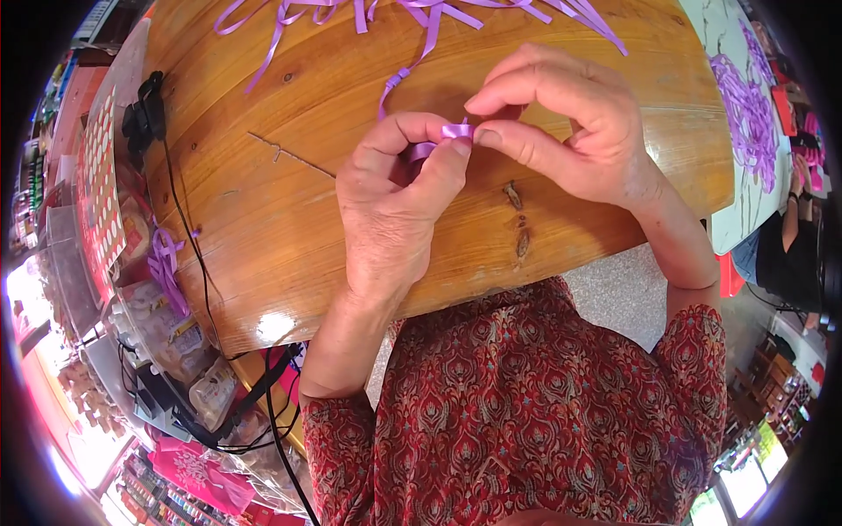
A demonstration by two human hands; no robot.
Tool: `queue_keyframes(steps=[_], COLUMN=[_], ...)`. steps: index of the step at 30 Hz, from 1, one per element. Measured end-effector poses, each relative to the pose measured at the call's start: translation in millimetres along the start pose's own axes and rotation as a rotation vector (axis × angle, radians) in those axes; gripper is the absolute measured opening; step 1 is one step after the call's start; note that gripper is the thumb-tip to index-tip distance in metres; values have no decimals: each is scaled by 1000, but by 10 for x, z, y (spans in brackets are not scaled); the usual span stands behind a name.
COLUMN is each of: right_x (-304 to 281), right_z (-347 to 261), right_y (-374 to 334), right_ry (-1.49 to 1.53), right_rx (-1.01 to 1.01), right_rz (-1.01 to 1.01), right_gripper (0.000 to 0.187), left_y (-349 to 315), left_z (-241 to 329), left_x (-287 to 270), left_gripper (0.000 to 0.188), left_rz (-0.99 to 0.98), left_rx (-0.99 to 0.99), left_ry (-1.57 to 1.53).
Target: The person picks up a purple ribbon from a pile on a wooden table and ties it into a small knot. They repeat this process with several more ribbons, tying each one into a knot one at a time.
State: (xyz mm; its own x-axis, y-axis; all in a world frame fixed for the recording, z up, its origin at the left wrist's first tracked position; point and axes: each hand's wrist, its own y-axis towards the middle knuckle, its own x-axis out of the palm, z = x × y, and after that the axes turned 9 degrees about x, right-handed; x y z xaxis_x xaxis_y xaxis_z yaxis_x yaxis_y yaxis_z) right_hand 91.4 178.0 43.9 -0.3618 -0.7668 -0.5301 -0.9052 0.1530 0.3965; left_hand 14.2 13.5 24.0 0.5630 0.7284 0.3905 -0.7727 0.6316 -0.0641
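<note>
My left hand (386, 193) is closed in a pinch, with a strip of shiny purple ribbon (457, 131) between thumb and index finger. A loop of that ribbon shows inside the curl of its fingers. Close by on the right, my right hand (561, 123) has its index finger and thumb apart, the thumb tip at the ribbon's edge. A knotted purple ribbon tail (395, 81) lies just beyond my left hand. Left of that hand lies a thin twisted wire (289, 156), its near end hidden by the hand.
Purple ribbons (430, 22) spread along the far edge of the wooden table (263, 219). A black cable (180, 206) runs down the left side, beside bags and a dotted sheet (99, 180). At right, a white table (732, 223) bears a ribbon heap (745, 123); another person (785, 250) is there.
</note>
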Motion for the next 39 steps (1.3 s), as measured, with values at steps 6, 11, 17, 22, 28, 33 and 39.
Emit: queue_keyframes(steps=[6,11,17,22,28,33,39], right_x=[50,96,160,114,138,161,93], right_z=[-68,-52,-97,-196,-47,-128,-81], right_y=[-62,-76,-97,-50,-105,-118,-84], right_ry=[-52,-5,312,615,844,395,223], right_rx=[17,6,345,685,665,329,18], right_rz=[26,38,-3,-102,-162,8,79], right_gripper=[18,15,4,3,6,15,27], left_y=[1,-17,-17,16,42,31,6], left_z=[-18,6,-5,-39,-59,-26,-14], left_x=[22,32,38,-14,-61,-60,-62], left_gripper=[9,9,10,11,10,12,14], left_rz=[16,11,-28,-119,-226,-199,-158], left_rx=[55,52,100,265,56,49,-2], left_ry=[18,5,-59,-44,-353,-392,-363])
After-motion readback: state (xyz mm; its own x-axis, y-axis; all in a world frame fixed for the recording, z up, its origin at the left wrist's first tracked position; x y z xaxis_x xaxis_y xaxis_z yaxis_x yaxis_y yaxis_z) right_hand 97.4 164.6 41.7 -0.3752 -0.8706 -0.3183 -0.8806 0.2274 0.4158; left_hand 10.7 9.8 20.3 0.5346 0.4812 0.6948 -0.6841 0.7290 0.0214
